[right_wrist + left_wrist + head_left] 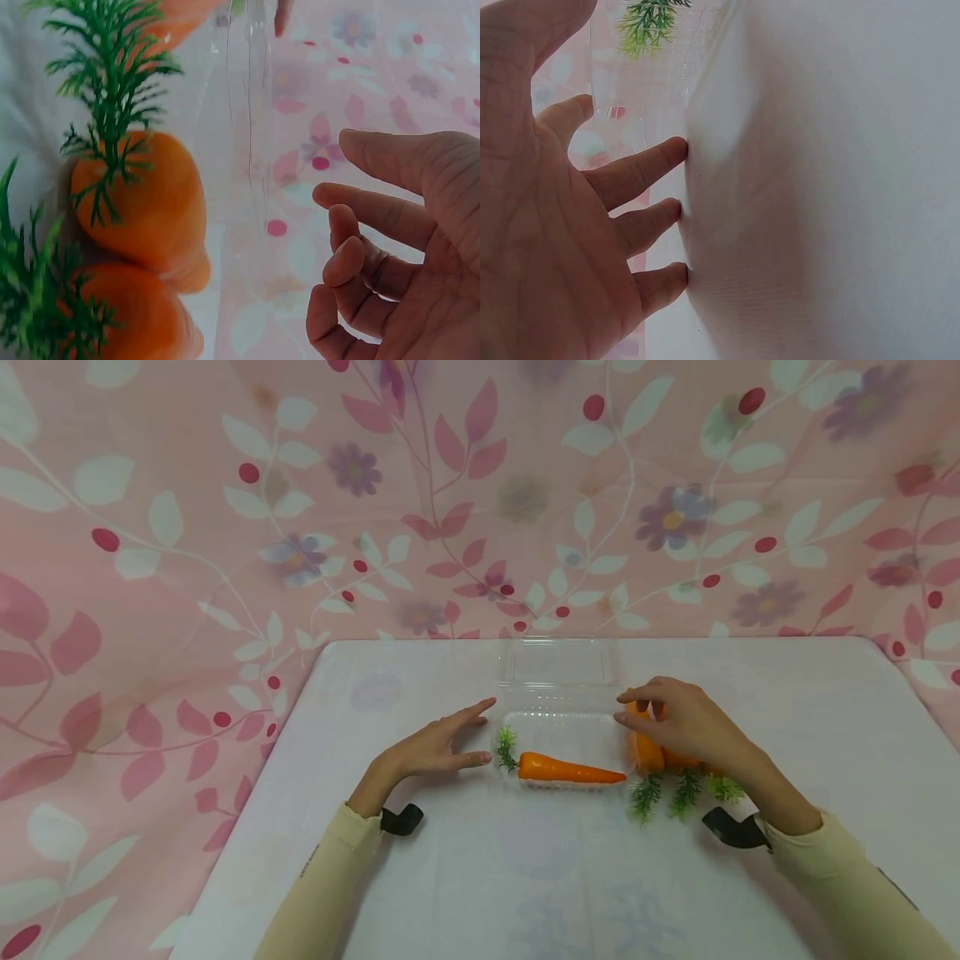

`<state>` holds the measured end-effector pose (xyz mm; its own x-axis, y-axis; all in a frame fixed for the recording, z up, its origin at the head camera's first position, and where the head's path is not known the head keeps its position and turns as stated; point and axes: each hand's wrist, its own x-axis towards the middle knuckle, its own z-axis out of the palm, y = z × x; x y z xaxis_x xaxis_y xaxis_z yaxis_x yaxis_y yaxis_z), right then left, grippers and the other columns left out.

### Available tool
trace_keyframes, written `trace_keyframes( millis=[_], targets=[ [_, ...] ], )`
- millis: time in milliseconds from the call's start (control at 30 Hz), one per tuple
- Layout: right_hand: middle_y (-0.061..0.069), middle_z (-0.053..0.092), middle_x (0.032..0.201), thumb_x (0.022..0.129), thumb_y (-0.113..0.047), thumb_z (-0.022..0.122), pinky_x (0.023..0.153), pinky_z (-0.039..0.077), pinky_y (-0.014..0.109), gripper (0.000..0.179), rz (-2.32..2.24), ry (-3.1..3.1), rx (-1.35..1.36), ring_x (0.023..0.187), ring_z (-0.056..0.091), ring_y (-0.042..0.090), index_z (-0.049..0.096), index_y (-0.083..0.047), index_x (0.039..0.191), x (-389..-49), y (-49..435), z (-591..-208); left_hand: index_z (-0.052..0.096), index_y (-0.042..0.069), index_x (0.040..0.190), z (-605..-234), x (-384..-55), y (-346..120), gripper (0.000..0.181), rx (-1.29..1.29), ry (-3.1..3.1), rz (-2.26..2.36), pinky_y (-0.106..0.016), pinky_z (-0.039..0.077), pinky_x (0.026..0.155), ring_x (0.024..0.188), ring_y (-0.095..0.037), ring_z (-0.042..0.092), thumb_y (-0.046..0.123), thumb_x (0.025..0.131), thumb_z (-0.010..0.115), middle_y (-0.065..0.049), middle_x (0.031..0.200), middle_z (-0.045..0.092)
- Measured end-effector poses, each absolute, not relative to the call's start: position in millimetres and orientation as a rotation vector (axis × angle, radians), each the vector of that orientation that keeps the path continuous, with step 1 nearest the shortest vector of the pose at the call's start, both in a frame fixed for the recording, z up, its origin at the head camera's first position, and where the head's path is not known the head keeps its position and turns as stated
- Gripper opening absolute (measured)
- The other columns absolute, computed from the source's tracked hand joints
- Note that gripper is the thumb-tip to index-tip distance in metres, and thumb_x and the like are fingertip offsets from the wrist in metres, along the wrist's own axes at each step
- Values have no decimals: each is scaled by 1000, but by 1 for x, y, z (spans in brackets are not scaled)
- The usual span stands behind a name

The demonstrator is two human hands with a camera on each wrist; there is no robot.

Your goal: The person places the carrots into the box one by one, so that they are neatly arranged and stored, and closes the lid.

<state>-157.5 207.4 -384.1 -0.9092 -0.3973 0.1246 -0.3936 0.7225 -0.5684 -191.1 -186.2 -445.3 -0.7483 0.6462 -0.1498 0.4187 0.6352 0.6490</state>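
Note:
A clear plastic box (577, 739) lies on the table with its hinged lid (558, 662) folded back. Inside, along the near wall, lies one orange carrot (566, 768) with its green top at the left end. My left hand (442, 747) is at the box's left side, fingers spread; in the left wrist view several fingertips (676, 148) touch the white cloth. At the box's right edge, my right hand (686, 722) hovers with loosely bent fingers and nothing in them. Beneath and beside it lie more carrots (647, 752), their leafy tops toward me; the right wrist view shows one carrot (142, 202) closely.
A white cloth covers the table (420, 877). Behind it hangs a pink floral curtain (465, 502). Black wrist mounts (402, 819) sit on both forearms. The carrots' green tops (686, 793) spread over the cloth right of the box.

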Motion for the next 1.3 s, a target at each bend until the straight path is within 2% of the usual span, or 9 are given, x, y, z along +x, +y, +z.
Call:
trace_keyframes(
  millis=[367, 600, 867, 1167, 1300],
  targets=[
    [-4, 62, 87, 88, -23, 77, 62, 45, 29, 25, -1028, 3041, -603, 77, 51, 15, 76, -11, 109, -158, 238, -388, 15, 36, 159, -443, -191, -185, 90, 846, 2509, 837, -56, 19, 114, 143, -15, 31, 65, 88, 61, 2, 151, 44],
    [-2, 62, 87, 86, -26, 79, 58, 42, 27, 30, -1030, 3060, -504, 77, 50, 17, 76, -8, 109, -155, 255, -391, 15, 34, 159, -444, -191, -184, 90, 865, 2514, 845, -59, 16, 114, 143, -18, 30, 63, 88, 62, 0, 152, 43],
    [0, 62, 87, 85, -25, 80, 54, 40, 27, 30, -1001, 3091, -469, 75, 45, 14, 76, -9, 110, -152, 268, -398, 15, 35, 159, -446, -191, -184, 89, 852, 2512, 845, -57, 18, 114, 143, -16, 31, 63, 88, 62, 1, 152, 43],
    [4, 59, 87, 85, -28, 80, 48, 38, 27, 34, -956, 3085, -408, 76, 47, 21, 75, -5, 109, -150, 278, -404, 14, 36, 159, -444, -190, -184, 90, 829, 2507, 835, -57, 16, 115, 142, -12, 30, 66, 87, 60, 2, 152, 42],
    [4, 58, 86, 84, -29, 80, 49, 37, 27, 36, -946, 3084, -406, 74, 45, 20, 75, -4, 109, -148, 283, -408, 15, 35, 159, -444, -190, -184, 90, 836, 2507, 845, -57, 17, 114, 142, -13, 30, 64, 88, 61, 1, 152, 43]
  ],
)
